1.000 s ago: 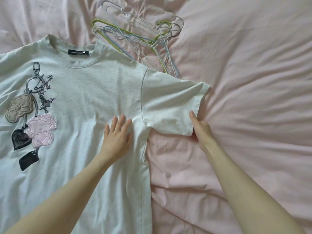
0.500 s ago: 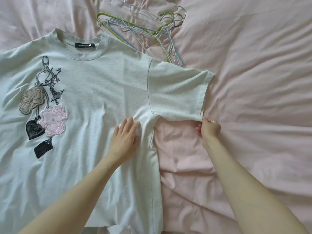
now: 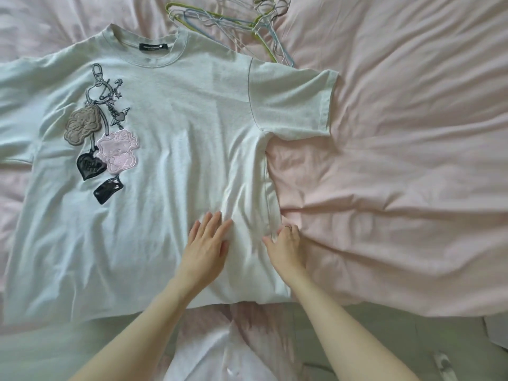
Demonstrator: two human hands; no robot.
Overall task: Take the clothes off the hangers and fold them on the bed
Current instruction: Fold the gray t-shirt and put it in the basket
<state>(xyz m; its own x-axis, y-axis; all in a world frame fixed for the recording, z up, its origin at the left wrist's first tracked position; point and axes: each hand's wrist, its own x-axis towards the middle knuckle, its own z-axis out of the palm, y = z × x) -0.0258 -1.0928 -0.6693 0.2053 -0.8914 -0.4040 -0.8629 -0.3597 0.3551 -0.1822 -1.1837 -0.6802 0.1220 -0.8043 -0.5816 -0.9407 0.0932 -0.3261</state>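
Left hand (image 3: 206, 246) lies flat on the t-shirt (image 3: 170, 138); right hand (image 3: 286, 243) pinches its side seam at lower centre. Should tug wrinkles out before folding.

The t-shirt (image 3: 170, 149) looks like soft matt jersey cloth with stitched fabric patches plus two glossy black ones (image 3: 107, 190), the bed (image 3: 398, 160) cover is smooth, crinkly pink cloth, and the hangers (image 3: 233, 23) look like thin coated wire.
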